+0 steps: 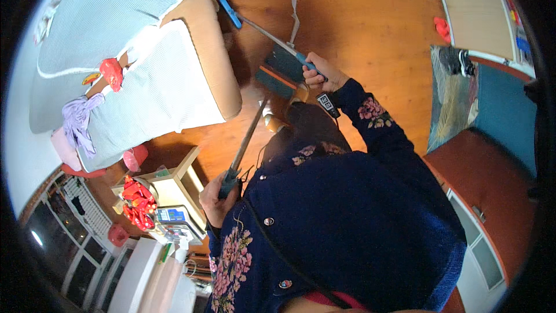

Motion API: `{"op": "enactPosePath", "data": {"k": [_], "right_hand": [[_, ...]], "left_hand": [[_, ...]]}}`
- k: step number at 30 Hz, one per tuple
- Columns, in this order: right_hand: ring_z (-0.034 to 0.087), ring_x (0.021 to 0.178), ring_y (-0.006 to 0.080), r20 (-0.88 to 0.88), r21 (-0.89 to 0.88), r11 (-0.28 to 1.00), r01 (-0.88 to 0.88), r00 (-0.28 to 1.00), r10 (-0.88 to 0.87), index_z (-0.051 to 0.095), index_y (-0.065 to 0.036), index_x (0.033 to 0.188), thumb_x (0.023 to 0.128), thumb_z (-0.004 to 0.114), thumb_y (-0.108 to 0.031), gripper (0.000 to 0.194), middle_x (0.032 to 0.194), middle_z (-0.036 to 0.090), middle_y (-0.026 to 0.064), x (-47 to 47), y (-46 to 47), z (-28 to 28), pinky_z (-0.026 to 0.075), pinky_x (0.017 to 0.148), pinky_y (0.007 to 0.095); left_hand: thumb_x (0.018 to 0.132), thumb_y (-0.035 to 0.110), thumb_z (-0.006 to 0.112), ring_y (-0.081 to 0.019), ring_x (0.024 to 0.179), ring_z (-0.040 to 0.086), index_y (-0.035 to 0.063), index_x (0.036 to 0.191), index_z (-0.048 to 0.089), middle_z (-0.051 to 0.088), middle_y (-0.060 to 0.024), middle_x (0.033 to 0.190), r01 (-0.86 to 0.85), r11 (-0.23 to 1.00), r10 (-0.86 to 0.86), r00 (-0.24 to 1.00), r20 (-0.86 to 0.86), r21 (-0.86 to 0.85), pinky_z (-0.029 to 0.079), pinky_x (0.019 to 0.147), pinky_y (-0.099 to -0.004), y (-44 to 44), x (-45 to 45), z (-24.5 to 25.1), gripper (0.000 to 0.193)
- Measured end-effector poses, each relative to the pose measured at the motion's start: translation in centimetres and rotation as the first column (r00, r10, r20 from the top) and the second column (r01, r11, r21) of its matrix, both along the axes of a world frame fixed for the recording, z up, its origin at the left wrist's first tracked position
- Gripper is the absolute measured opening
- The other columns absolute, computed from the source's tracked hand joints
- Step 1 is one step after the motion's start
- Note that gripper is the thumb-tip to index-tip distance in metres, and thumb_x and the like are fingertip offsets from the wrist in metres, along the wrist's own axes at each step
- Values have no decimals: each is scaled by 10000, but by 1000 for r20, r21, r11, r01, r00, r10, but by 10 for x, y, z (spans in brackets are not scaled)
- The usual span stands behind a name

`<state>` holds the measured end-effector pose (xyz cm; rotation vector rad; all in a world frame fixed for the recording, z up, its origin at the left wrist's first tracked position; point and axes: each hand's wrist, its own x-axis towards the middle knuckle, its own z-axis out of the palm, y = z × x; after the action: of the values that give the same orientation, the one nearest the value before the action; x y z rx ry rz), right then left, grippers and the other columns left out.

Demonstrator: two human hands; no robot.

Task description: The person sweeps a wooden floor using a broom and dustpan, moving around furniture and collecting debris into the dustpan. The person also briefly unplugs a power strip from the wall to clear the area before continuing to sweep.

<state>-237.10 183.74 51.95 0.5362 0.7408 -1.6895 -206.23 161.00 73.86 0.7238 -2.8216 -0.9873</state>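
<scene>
My right hand (325,71) is closed around the teal grip of a long metal pole (269,37). The pole reaches up and left to a blue bar-shaped head (230,13) beside the sofa's end. My left hand (219,200) holds the dark teal grip of a second metal pole (249,139), which slants towards a dark teal dustpan (276,82) with an orange strip. The dustpan lies on the wooden floor just in front of my feet. A pale crumpled strip (295,21) lies on the floor beyond it. Whether the second pole joins the dustpan is unclear.
A sofa (221,61) with pale covers stands at the left. Nearer is a small table (186,174) with red-wrapped items and a box. At the right are a cabinet (478,4), a patterned cloth (451,95) and a reddish-brown surface (486,174). A red item (442,29) lies by the cabinet.
</scene>
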Motion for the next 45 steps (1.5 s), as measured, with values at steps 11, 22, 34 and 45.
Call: {"op": "enactPosePath", "data": {"k": [11, 22, 34, 45], "right_hand": [[303, 402, 36, -40, -20, 990, 142, 989, -143, 418, -147, 802, 895, 507, -340, 231, 542, 359, -82, -57, 84, -35, 197, 377, 244], [313, 403, 48, -31, -46, 886, 462, 886, -463, 470, -126, 813, 969, 478, -375, 294, 557, 375, -69, -25, 182, -31, 229, 388, 236], [297, 450, 32, -228, 21, 563, 827, 552, -802, 496, -117, 905, 996, 478, -450, 345, 624, 357, -90, 126, 216, 54, 268, 474, 205], [364, 534, 61, 52, 215, 182, 960, 175, -983, 470, -150, 883, 934, 550, -546, 407, 691, 382, -60, 269, 188, 56, 297, 497, 241]], "left_hand": [[811, 96, 752, -127, 684, 628, 42, 1019, 678, 688, -82, 782, 90, 978, -93, 996, -5, -188, 512, 653, -276, 17, -95, 27, 226], [837, 155, 743, -97, 623, 519, 31, 955, 660, 611, -73, 711, 202, 922, -239, 968, -77, -330, 464, 600, -256, -28, -217, 27, 191], [837, 157, 738, -119, 649, 605, 1, 927, 668, 652, -98, 714, 416, 857, -457, 886, -75, -304, 492, 608, -280, -55, -410, -18, 193], [845, 306, 716, -259, 768, 689, 38, 1029, 678, 697, -157, 837, 582, 714, -573, 805, 152, -390, 522, 663, -374, 2, -528, -27, 327]]}}
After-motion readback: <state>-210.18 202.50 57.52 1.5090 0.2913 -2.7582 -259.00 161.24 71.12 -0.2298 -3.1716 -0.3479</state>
